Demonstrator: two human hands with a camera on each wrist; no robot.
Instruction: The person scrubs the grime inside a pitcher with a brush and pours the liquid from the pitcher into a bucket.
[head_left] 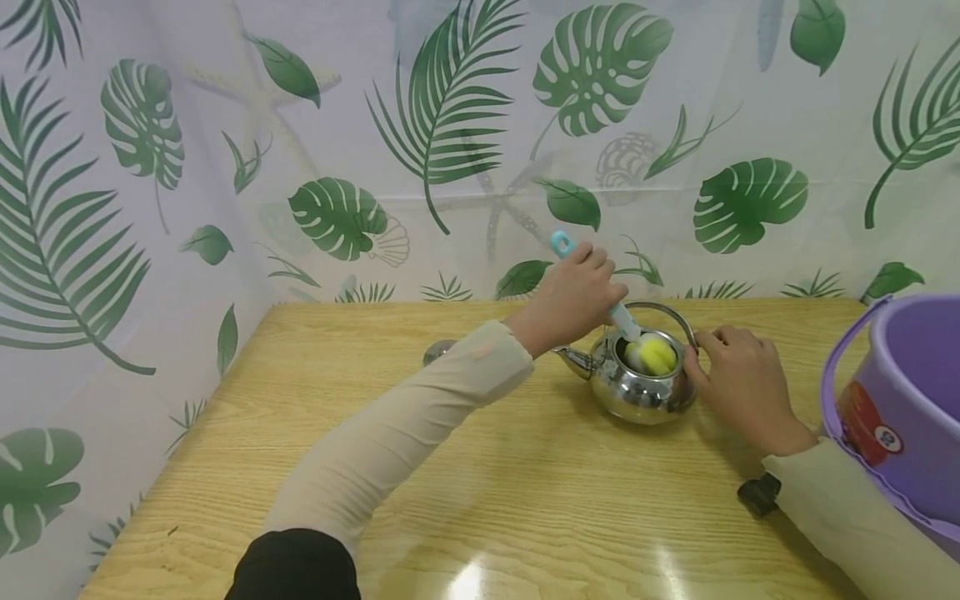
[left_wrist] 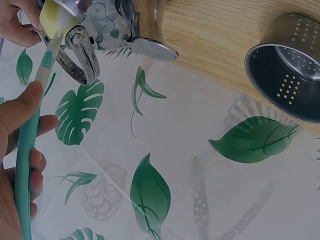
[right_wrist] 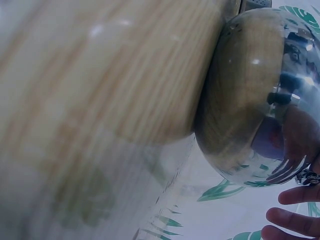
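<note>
A shiny steel teapot point(head_left: 637, 402) stands upright on the wooden table, lidless, its spout pointing left and its hoop handle raised. My left hand point(head_left: 573, 292) grips the teal-and-white handle of a sponge brush point(left_wrist: 25, 165). The brush slants down into the teapot's mouth, where its yellow and white sponge head point(head_left: 658, 356) partly shows. On the teapot's right side, my right hand point(head_left: 738, 379) holds the base of the hoop handle, thumb near the rim. In the right wrist view the round teapot body point(right_wrist: 245, 100) fills the right side, with fingers point(right_wrist: 295, 220) below it.
A perforated steel strainer point(left_wrist: 280, 65) lies on the table left of the teapot, mostly behind my left sleeve in the head view. At the right edge stands a purple bucket point(head_left: 918, 417) with its handle hanging down. A leaf-printed sheet point(head_left: 465, 250) backs the table.
</note>
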